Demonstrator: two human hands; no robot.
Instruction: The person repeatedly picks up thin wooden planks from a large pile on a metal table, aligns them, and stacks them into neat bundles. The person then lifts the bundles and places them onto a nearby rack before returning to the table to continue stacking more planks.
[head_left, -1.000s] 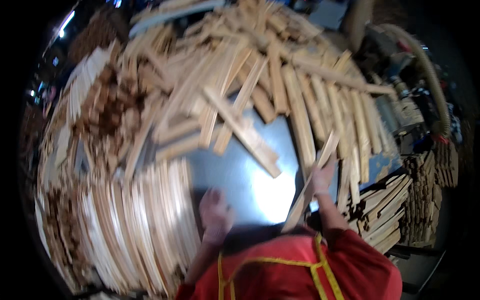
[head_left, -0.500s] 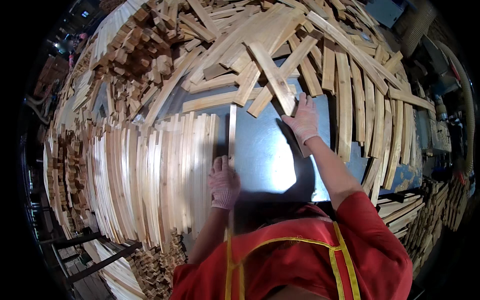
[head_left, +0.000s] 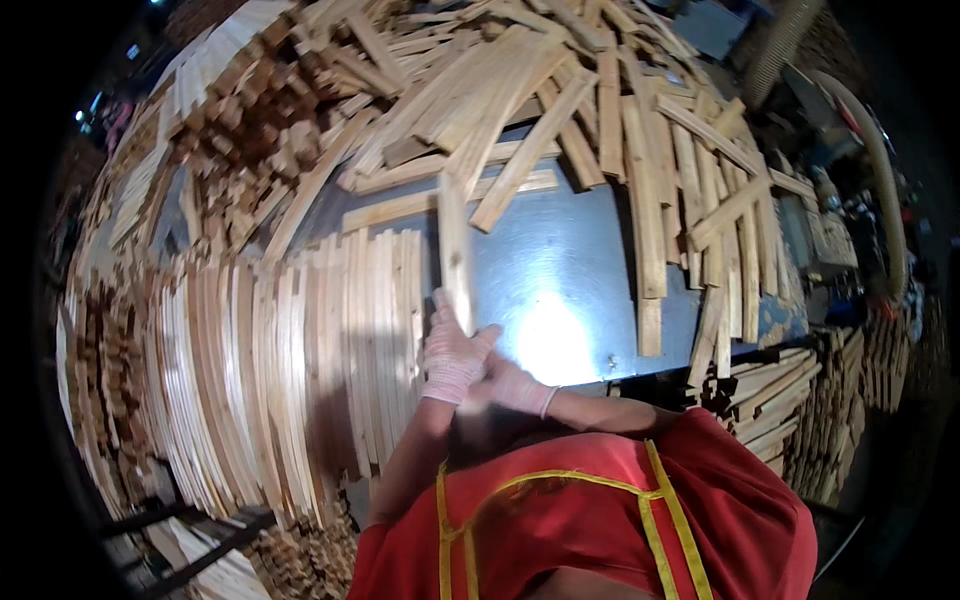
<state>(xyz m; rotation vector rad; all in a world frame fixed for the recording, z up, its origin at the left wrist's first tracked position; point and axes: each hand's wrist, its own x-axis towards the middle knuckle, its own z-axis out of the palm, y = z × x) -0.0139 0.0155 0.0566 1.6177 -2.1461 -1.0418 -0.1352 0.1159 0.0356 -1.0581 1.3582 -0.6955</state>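
Note:
A pale wooden slat (head_left: 453,235), smeared by motion, points away from me over the metal tabletop (head_left: 570,255). My left hand (head_left: 452,362), in a knitted glove, is closed on its near part with the thumb to the right. Gloved too, my right hand (head_left: 518,388) reaches in from the right at the slat's near end; its fingertips are hidden behind my left hand. Just left of both hands runs a tight row of slats (head_left: 335,350), lined up side by side.
A jumbled heap of slats (head_left: 490,95) covers the far side. More loose slats (head_left: 645,220) lie to the right. Stacked wood (head_left: 245,140) rises at the far left, and further stacks (head_left: 770,400) stand low at the right. A ribbed hose (head_left: 880,170) hangs at the far right.
My right hand has swung left and nearer to me, bringing a slat from the heap's near edge to my left hand. The left hand has shifted slightly. The view has turned a little.

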